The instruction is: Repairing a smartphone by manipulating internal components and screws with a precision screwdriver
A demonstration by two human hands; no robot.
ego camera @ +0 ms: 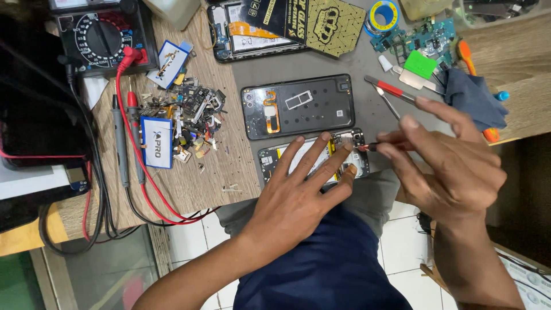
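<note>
Pressing flat, the left hand point(298, 195) holds the open phone point(313, 156) down. The right hand point(453, 166) pinches a small screwdriver point(373, 147), its tip maybe on a screw. Next it needs slow, steady turns.

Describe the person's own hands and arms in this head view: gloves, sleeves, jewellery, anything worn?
Both are bare. The left hand and the right hand show no gloves, rings or other jewellery, and neither wrist carries a watch or strap. No sleeve reaches either forearm as far as the picture shows. Fingernails are short and plain. No tape, bandage or marking is visible on either one.
</note>
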